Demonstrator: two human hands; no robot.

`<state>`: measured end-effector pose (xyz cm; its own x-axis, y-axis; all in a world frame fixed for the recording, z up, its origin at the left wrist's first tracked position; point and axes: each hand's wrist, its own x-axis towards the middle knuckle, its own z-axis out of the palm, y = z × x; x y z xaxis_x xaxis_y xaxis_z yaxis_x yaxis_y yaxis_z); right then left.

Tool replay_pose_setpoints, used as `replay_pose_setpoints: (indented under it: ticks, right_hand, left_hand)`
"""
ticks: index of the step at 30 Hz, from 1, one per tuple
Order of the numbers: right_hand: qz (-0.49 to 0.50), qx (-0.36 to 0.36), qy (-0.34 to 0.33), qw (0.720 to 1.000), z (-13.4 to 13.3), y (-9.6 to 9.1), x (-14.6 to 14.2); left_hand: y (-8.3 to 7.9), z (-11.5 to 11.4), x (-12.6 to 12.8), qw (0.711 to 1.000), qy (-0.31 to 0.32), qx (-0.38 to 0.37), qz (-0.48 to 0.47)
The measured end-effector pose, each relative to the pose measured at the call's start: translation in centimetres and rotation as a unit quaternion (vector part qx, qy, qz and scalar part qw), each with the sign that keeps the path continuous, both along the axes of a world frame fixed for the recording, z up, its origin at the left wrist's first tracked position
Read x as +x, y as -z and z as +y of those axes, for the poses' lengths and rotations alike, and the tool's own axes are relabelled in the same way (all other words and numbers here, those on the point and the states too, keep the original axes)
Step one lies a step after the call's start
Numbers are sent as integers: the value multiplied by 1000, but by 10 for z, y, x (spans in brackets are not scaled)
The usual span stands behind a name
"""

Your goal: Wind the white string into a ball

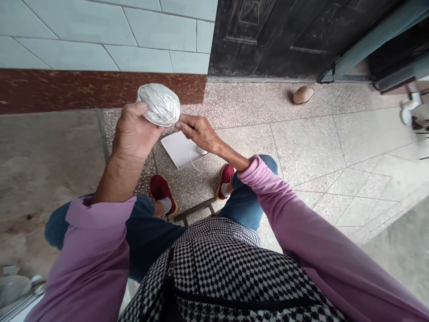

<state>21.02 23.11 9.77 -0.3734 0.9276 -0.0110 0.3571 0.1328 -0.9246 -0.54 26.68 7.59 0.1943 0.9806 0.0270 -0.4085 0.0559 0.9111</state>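
My left hand (134, 134) is raised in front of me with its fingers wrapped around a ball of shiny white thread (159, 104). My right hand (197, 130) is just to the right of the ball, fingers pinched together at its lower edge on a thin strand that loops down below the hand (194, 163). Both arms wear rolled-up pink sleeves. I am seated, knees in blue jeans, feet in red shoes.
A white sheet of paper (179, 150) lies on the speckled floor under my hands. A tiled wall with a red-brown base is ahead, a dark door at the upper right. A small round tan object (303, 95) lies by the door.
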Motion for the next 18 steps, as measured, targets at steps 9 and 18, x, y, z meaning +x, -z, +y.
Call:
replay_pose_setpoints:
  ticks: [9, 18]
  right_hand:
    - [18, 14, -33, 999, -8, -37, 18]
    - [48, 102, 52, 992, 25, -15, 50]
  left_hand:
    - [18, 0, -3, 977, -117, 36, 173]
    - [1, -19, 12, 991, 118, 1, 58]
